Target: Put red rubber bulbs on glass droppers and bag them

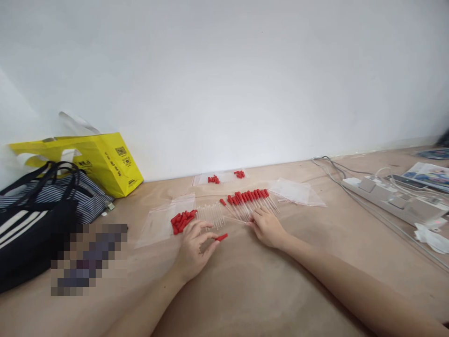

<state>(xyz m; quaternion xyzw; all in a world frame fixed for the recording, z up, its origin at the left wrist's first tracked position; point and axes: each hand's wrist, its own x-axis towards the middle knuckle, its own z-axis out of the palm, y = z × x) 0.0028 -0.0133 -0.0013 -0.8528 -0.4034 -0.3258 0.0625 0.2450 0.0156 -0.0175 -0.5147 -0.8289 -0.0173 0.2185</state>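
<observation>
Between the thumb and fingers of my left hand (196, 245) is a single red rubber bulb (221, 237). My right hand (265, 226) pinches the end of a thin clear tube (235, 220), which points left. A pile of red bulbs (182, 221) lies on a plastic bag just beyond my left hand. Right of that pile, bare clear tubes (210, 214) lie side by side. Beyond my right hand is a row of tubes fitted with red bulbs (249, 197), their bulb ends toward the wall.
Small red bulb groups (213, 179) lie on a bag near the wall. Clear plastic bags (298, 191) are behind my right hand. A yellow bag (105, 161) and a black bag (31, 229) stand left. A power strip (396, 199) with cables (354, 201) lies right.
</observation>
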